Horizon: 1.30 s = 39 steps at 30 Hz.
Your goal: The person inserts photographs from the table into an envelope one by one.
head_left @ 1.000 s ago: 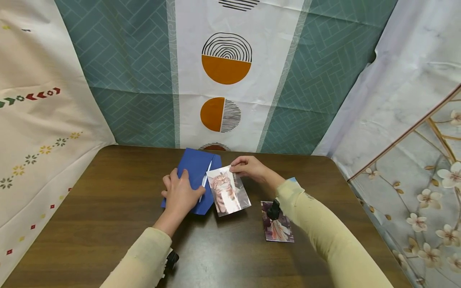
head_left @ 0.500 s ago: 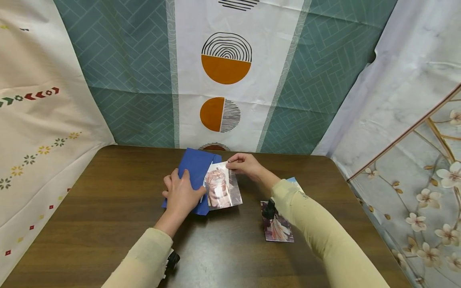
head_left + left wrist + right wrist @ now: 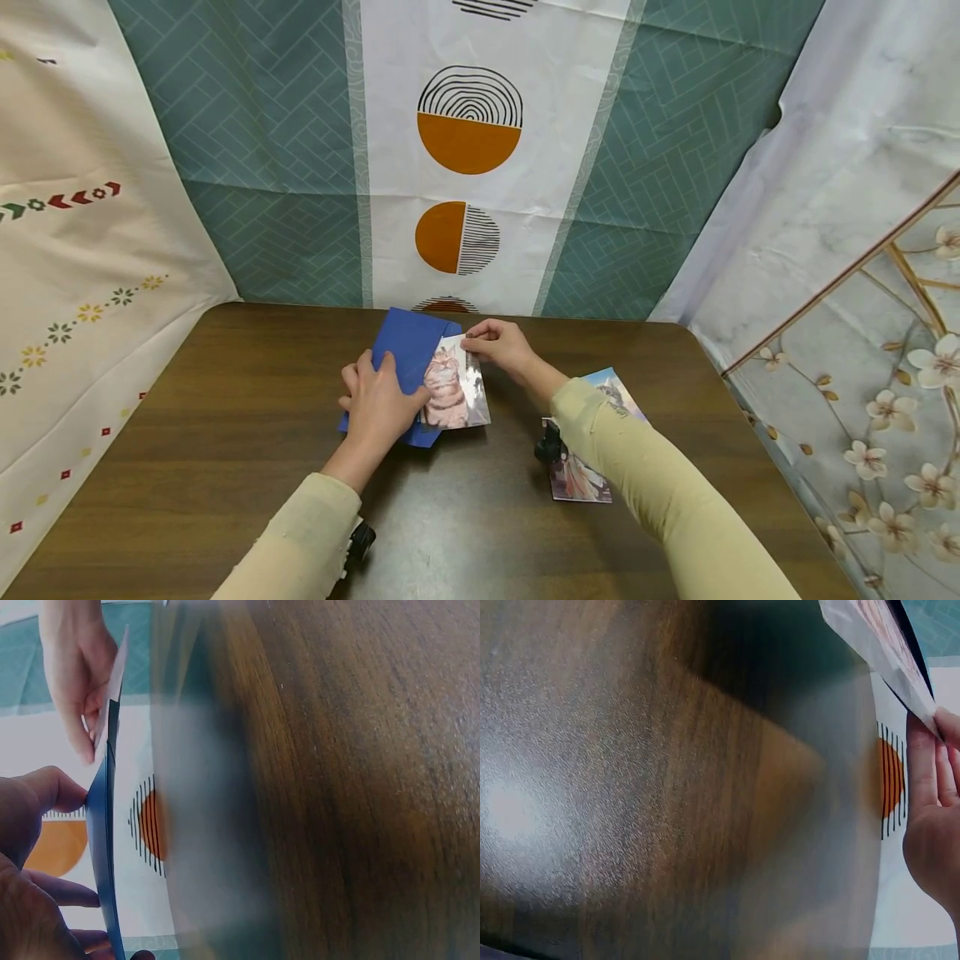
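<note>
My left hand (image 3: 377, 404) grips a blue envelope (image 3: 408, 346) near the far middle of the table, thumb by its open right side. The left wrist view shows the envelope (image 3: 100, 851) edge-on, held up off the tabletop. A glossy card (image 3: 446, 392) with a cat picture lies partly within the envelope's mouth, its left edge hidden. My right hand (image 3: 506, 346) pinches the card's upper right corner between thumb and fingers. Seen from the right wrist, the card (image 3: 877, 649) slants up from the right hand (image 3: 936, 795).
Two more picture cards lie on the wooden table (image 3: 225, 450) to the right, partly under my right forearm: one with a blue top (image 3: 611, 387), one darker (image 3: 581, 483). A patterned curtain (image 3: 292, 167) hangs along the table's far edge.
My right hand has moved left, sliding the cat card from beside the envelope into its mouth. The left hand stays put on the envelope. The blue-topped card shows more from behind the sleeve.
</note>
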Each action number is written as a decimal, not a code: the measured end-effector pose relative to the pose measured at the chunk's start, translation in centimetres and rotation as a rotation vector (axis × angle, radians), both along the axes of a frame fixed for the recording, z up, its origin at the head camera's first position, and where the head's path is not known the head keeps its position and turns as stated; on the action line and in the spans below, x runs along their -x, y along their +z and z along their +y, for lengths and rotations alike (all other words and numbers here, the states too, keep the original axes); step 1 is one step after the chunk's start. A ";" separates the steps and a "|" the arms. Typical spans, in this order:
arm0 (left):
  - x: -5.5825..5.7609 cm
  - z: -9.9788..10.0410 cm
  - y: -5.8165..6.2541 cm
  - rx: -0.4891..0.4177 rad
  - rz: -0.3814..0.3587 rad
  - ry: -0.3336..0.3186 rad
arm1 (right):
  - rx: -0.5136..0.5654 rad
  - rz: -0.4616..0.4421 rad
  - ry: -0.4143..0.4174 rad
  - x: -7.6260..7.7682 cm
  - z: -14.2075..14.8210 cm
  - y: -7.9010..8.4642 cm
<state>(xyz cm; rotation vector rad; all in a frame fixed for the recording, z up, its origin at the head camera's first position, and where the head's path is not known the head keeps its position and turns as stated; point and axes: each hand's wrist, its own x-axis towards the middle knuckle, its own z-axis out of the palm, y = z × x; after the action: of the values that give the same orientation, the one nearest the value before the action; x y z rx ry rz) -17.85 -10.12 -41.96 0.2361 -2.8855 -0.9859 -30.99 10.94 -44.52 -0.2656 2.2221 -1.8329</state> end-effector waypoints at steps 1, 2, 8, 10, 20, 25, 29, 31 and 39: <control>0.0 0.0 0.0 0.000 -0.001 0.000 | -0.005 0.001 0.005 0.0 0.0 0.0; 0.0 0.0 0.0 0.001 -0.001 -0.001 | -0.005 0.001 0.012 0.1 0.1 0.1; -0.1 -0.1 0.0 0.003 0.004 -0.003 | 0.013 -0.049 0.062 0.2 0.5 0.7; -0.1 -0.1 0.0 0.003 0.004 -0.002 | 0.024 -0.073 0.071 0.2 0.5 0.9; -0.1 -0.2 0.0 -0.003 0.013 0.002 | 0.082 -0.114 0.096 0.4 0.7 1.3; 0.0 0.0 0.0 -0.006 0.012 0.007 | 0.132 -0.120 0.064 0.3 0.4 1.0; -0.1 0.1 0.1 -0.004 0.003 0.004 | 0.165 -0.127 0.065 0.0 -0.1 0.9; -0.1 0.1 0.1 -0.006 0.003 0.004 | 0.176 -0.131 0.072 -0.1 -0.4 0.9; 0.1 0.2 0.1 -0.022 0.011 0.009 | 0.215 -0.154 0.069 -0.2 -1.1 0.8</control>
<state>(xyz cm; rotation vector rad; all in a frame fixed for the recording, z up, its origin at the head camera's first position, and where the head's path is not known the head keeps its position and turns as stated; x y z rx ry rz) -17.94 -9.91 -41.86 0.2441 -2.8624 -1.0145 -30.81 9.84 -43.75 -0.2283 1.8935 -1.9845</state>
